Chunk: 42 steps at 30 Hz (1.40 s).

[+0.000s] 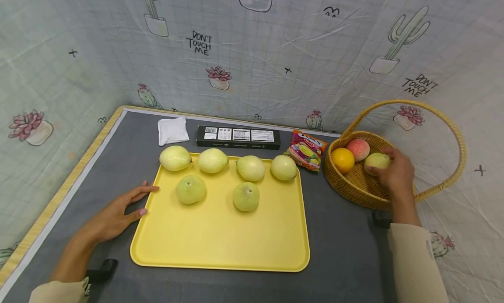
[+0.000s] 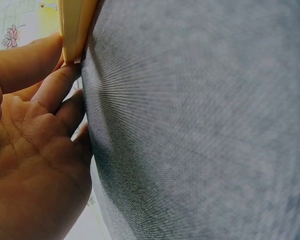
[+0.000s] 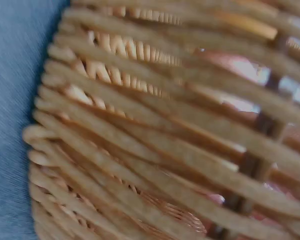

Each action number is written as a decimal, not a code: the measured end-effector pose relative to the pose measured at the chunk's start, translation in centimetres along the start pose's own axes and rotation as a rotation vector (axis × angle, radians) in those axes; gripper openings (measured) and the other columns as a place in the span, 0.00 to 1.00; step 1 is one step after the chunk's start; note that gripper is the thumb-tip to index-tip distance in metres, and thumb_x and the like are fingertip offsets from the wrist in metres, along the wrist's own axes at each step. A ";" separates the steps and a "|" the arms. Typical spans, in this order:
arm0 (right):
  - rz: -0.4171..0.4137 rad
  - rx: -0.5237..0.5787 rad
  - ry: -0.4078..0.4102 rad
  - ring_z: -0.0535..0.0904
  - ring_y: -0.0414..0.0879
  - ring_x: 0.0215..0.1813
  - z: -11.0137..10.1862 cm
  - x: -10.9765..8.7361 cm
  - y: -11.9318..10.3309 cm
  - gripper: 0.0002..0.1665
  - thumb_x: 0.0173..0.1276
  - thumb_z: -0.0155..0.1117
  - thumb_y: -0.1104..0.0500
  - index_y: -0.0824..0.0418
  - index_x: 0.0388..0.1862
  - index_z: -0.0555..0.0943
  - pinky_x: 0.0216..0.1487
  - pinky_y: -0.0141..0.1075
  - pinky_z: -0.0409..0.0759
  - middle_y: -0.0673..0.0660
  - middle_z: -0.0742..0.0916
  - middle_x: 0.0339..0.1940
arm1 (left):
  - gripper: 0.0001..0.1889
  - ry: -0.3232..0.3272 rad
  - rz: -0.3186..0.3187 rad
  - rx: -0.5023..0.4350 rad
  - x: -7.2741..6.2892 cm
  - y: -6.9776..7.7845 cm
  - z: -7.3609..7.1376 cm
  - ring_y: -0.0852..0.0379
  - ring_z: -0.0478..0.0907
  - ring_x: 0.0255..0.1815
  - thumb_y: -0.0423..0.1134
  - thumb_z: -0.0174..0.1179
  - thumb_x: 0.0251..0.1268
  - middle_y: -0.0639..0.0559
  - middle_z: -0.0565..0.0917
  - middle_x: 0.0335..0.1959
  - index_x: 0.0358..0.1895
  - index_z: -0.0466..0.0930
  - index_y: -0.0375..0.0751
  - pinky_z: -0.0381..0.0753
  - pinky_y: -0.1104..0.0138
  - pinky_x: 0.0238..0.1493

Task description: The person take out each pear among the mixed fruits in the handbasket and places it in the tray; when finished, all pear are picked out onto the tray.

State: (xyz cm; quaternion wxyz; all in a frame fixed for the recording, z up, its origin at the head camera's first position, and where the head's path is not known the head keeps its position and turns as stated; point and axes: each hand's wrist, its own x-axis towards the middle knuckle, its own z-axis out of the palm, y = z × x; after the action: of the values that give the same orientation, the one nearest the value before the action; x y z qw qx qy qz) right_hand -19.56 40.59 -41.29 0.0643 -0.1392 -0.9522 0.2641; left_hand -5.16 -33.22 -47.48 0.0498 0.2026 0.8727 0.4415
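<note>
At the left edge of the yellow tray [image 1: 220, 241], my left hand [image 1: 114, 213] touches the rim with its thumb and fingertips. The left wrist view shows the thumb and index finger right at the tray's edge [image 2: 72, 30]. Over at the right, my right hand [image 1: 397, 171] reaches into a wicker basket [image 1: 354, 191] and grips a pale yellow-green fruit [image 1: 376, 163]. An orange [image 1: 342, 160] and a peach [image 1: 358, 149] lie beside that fruit in the basket. Only the woven basket side [image 3: 155, 125] fills the right wrist view, hiding most of the hand.
Several yellow-green fruits stand on the tray, four-cornered and low-rimmed; one is a round fruit [image 1: 246, 196]. Behind it lie a white pouch [image 1: 173, 131], a black box [image 1: 238, 137] and a colourful fruit packet [image 1: 306, 149]. The basket's tall handle [image 1: 458, 141] arches at the right.
</note>
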 end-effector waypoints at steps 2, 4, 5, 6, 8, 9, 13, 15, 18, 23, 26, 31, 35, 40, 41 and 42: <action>0.020 0.015 0.002 0.67 0.75 0.72 0.0 -0.4 -0.1 0.43 0.68 0.79 0.55 0.66 0.76 0.72 0.68 0.64 0.64 0.77 0.74 0.73 | 0.29 -0.003 -0.003 -0.004 0.0 0.0 0.0 0.89 0.44 0.79 0.30 0.64 0.73 0.84 0.63 0.74 0.76 0.70 0.39 0.47 0.92 0.67; 0.036 0.027 0.013 0.67 0.73 0.73 -0.1 -0.9 -0.3 0.43 0.68 0.79 0.53 0.64 0.77 0.72 0.68 0.64 0.65 0.75 0.74 0.74 | 0.29 -0.004 -0.004 -0.004 0.0 0.0 0.0 0.89 0.44 0.79 0.30 0.64 0.74 0.83 0.63 0.74 0.76 0.70 0.39 0.47 0.92 0.67; 0.040 0.036 0.021 0.68 0.73 0.73 -0.1 -1.2 -0.4 0.44 0.67 0.80 0.53 0.63 0.77 0.72 0.68 0.63 0.65 0.74 0.74 0.75 | 0.29 -0.004 -0.004 -0.003 0.0 0.0 0.0 0.89 0.45 0.79 0.30 0.64 0.74 0.82 0.63 0.74 0.76 0.70 0.39 0.47 0.92 0.67; 0.041 0.042 0.034 0.68 0.72 0.73 -0.2 -1.5 -0.6 0.44 0.67 0.80 0.52 0.63 0.78 0.72 0.68 0.63 0.65 0.74 0.74 0.75 | 0.29 -0.004 -0.004 -0.002 0.0 0.0 0.0 0.89 0.45 0.79 0.30 0.64 0.74 0.82 0.63 0.74 0.76 0.70 0.39 0.47 0.92 0.67; 0.045 0.059 0.058 0.70 0.72 0.73 -0.4 -2.1 -1.1 0.45 0.67 0.80 0.51 0.61 0.78 0.72 0.67 0.63 0.66 0.73 0.74 0.75 | 0.29 -0.004 -0.005 0.001 0.0 0.0 0.0 0.89 0.44 0.79 0.30 0.64 0.74 0.81 0.63 0.74 0.76 0.70 0.39 0.46 0.92 0.67; 0.044 0.069 0.070 0.71 0.71 0.72 -0.5 -2.5 -1.4 0.45 0.67 0.80 0.51 0.61 0.79 0.72 0.67 0.62 0.67 0.73 0.74 0.74 | 0.29 -0.004 -0.004 0.002 0.0 0.0 0.0 0.89 0.44 0.79 0.30 0.64 0.74 0.81 0.64 0.74 0.76 0.70 0.39 0.46 0.92 0.67; 0.033 0.094 0.109 0.74 0.69 0.71 -1.1 -4.0 -2.9 0.44 0.67 0.80 0.51 0.57 0.79 0.73 0.65 0.59 0.70 0.72 0.74 0.72 | 0.29 -0.004 0.002 0.001 0.0 -0.1 0.0 0.89 0.45 0.79 0.30 0.64 0.74 0.81 0.64 0.74 0.76 0.70 0.39 0.46 0.92 0.67; 0.024 0.103 0.126 0.76 0.67 0.71 -1.3 -4.7 -3.8 0.43 0.67 0.80 0.52 0.55 0.78 0.73 0.65 0.57 0.73 0.69 0.74 0.72 | 0.29 -0.003 0.006 0.000 0.1 -0.1 0.0 0.89 0.45 0.79 0.29 0.64 0.74 0.83 0.64 0.73 0.76 0.70 0.39 0.46 0.92 0.68; -0.008 0.123 0.143 0.77 0.63 0.72 -1.7 -5.8 -5.3 0.43 0.67 0.80 0.53 0.53 0.78 0.74 0.70 0.55 0.77 0.66 0.74 0.72 | 0.29 -0.001 0.010 0.004 0.1 -0.1 0.0 0.89 0.45 0.79 0.29 0.64 0.73 0.84 0.63 0.73 0.76 0.70 0.39 0.46 0.92 0.68; -0.136 0.190 0.198 0.80 0.55 0.68 -2.2 -8.0 -7.9 0.41 0.62 0.84 0.59 0.55 0.74 0.79 0.69 0.35 0.81 0.63 0.77 0.69 | 0.29 -0.004 0.007 0.004 0.1 -0.1 0.0 0.89 0.45 0.79 0.29 0.65 0.73 0.85 0.63 0.74 0.75 0.70 0.38 0.46 0.92 0.67; -0.225 0.225 0.235 0.79 0.40 0.61 -2.1 -9.1 -9.1 0.41 0.57 0.86 0.63 0.56 0.70 0.82 0.60 0.18 0.77 0.59 0.80 0.64 | 0.29 -0.003 0.007 0.003 0.1 -0.1 0.0 0.89 0.45 0.79 0.29 0.65 0.73 0.85 0.63 0.74 0.75 0.70 0.38 0.46 0.92 0.67; -0.359 0.250 0.244 0.71 0.23 0.55 -1.8 -11.0 -11.1 0.42 0.52 0.89 0.65 0.57 0.68 0.84 0.54 0.11 0.71 0.60 0.82 0.59 | 0.30 0.000 -0.002 0.008 0.0 -0.1 0.0 0.89 0.44 0.79 0.30 0.65 0.73 0.85 0.63 0.74 0.76 0.70 0.39 0.46 0.92 0.67; -0.423 0.247 0.205 0.72 0.26 0.56 -1.1 -12.3 -12.4 0.42 0.50 0.90 0.65 0.56 0.67 0.85 0.54 0.11 0.70 0.62 0.84 0.59 | 0.30 -0.002 -0.016 0.016 0.0 0.0 -0.1 0.89 0.44 0.79 0.30 0.65 0.73 0.76 0.65 0.76 0.76 0.70 0.40 0.46 0.92 0.67; -0.500 0.233 0.122 0.80 0.48 0.58 0.2 -13.7 -13.5 0.41 0.51 0.89 0.64 0.57 0.66 0.84 0.55 0.12 0.69 0.62 0.84 0.58 | 0.30 -0.011 -0.039 0.022 0.0 0.3 -0.2 0.90 0.44 0.78 0.31 0.65 0.73 0.37 0.70 0.79 0.76 0.70 0.40 0.46 0.93 0.66; -0.515 0.226 0.106 0.81 0.52 0.57 0.5 -14.0 -13.7 0.41 0.51 0.90 0.64 0.57 0.66 0.84 0.55 0.13 0.69 0.62 0.84 0.58 | 0.30 -0.012 -0.041 0.022 0.0 0.4 -0.2 0.90 0.43 0.78 0.31 0.65 0.73 0.31 0.70 0.78 0.76 0.70 0.40 0.45 0.93 0.66; -0.531 0.220 0.089 0.81 0.54 0.57 0.9 -14.2 -13.8 0.41 0.51 0.90 0.64 0.57 0.66 0.84 0.54 0.14 0.69 0.62 0.83 0.58 | 0.30 -0.014 -0.044 0.020 0.0 0.4 -0.2 0.90 0.43 0.77 0.31 0.65 0.73 0.27 0.70 0.77 0.76 0.70 0.40 0.45 0.93 0.66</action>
State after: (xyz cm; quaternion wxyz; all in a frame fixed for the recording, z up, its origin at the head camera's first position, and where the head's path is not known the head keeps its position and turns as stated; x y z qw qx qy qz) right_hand -9.40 24.61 -35.59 0.1875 0.1113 -0.9173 0.3332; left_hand -5.11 -33.12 -47.05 0.0635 0.1872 0.8810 0.4299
